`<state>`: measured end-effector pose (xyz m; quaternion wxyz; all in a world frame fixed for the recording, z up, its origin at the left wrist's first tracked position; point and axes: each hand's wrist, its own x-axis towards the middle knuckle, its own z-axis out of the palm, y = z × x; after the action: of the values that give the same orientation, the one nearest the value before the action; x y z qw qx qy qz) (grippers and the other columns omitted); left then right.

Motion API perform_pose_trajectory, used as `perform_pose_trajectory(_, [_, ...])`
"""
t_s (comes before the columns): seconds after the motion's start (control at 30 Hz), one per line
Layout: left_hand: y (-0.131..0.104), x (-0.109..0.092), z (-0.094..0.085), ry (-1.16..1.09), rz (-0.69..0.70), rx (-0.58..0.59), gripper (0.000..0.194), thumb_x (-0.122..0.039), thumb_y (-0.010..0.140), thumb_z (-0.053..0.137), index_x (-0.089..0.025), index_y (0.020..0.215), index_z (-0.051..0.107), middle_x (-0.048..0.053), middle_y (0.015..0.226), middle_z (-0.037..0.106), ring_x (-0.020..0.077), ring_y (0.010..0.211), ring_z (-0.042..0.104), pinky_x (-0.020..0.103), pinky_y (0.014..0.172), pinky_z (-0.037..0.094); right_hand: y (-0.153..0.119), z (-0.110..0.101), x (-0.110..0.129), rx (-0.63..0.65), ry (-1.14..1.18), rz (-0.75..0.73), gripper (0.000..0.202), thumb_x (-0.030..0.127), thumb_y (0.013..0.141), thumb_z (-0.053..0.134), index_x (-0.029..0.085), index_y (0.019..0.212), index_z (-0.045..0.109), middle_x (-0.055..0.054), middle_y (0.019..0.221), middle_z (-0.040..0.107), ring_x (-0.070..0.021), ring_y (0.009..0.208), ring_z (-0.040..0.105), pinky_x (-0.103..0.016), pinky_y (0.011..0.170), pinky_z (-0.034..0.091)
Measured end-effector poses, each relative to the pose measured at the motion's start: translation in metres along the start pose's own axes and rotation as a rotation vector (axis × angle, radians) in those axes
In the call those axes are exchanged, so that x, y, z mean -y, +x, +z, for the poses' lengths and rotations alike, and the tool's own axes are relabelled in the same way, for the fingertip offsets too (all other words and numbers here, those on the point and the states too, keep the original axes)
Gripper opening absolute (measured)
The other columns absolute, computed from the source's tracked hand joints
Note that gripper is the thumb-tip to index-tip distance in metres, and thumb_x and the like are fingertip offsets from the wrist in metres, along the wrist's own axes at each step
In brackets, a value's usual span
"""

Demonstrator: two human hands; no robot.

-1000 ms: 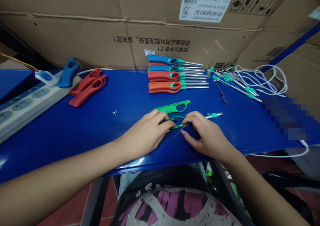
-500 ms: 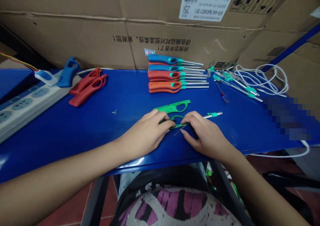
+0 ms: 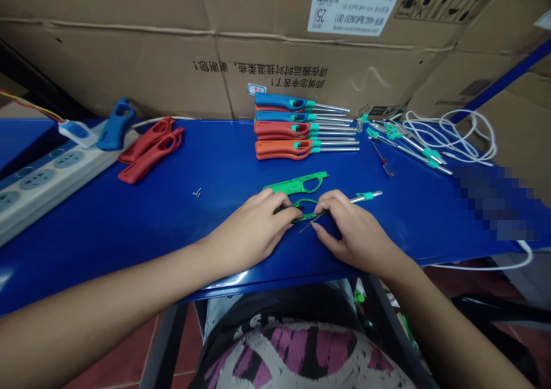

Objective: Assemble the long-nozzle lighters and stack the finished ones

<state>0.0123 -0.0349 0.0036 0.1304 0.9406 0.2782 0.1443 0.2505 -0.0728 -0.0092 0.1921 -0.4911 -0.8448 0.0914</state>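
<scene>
My left hand (image 3: 258, 222) is closed on the left part of a green handle shell (image 3: 306, 205) lying on the blue table. My right hand (image 3: 346, 225) is at the shell's right end, its fingers bent round the inner end of a silver lighter tube (image 3: 365, 196) with a teal collar. Thin wires stick out below its fingertips. Just behind the hands lies a second green shell (image 3: 297, 185), open side up. What sits inside the held shell is mostly hidden by my fingers.
Assembled lighters (image 3: 284, 129) are stacked behind. Red shells (image 3: 152, 154), a blue shell (image 3: 118, 125) and a power strip (image 3: 51, 177) are left, near small screws (image 3: 197, 193). A screwdriver (image 3: 386, 166), metal tubes (image 3: 408, 148) and a white cable (image 3: 473, 125) lie right.
The fingers of my right hand have shifted very slightly at the end of the green shell, and the silver tube has tilted up a touch. My left hand stays in place.
</scene>
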Motion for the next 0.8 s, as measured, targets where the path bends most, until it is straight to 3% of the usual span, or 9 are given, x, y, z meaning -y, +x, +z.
perform_pose_trajectory(0.27, [-0.0006,-0.0012,-0.0009,0.134,0.019,0.032,0.029,-0.020,0.102,0.046,-0.021,0.123,0.067,0.011,0.112,0.061,0.0262,0.105,0.054,0.042,0.091,0.052,-0.0007,0.0000,-0.0003,-0.012,0.000,0.009,0.016,0.026,0.095,0.055,0.022,0.110,0.051,-0.009,0.111,0.062,-0.0228,0.095,0.065,-0.037,0.079,0.055])
perform_pose_trajectory(0.8, [-0.0015,-0.0018,-0.0047,0.182,0.041,0.056,0.031,-0.019,0.101,0.047,-0.022,0.124,0.068,0.012,0.115,0.063,0.0268,0.107,0.055,0.042,0.091,0.053,-0.0034,-0.0014,-0.0001,-0.090,-0.043,-0.058,0.012,0.024,0.097,0.053,0.021,0.106,0.060,-0.008,0.105,0.069,-0.0203,0.088,0.068,-0.034,0.075,0.055])
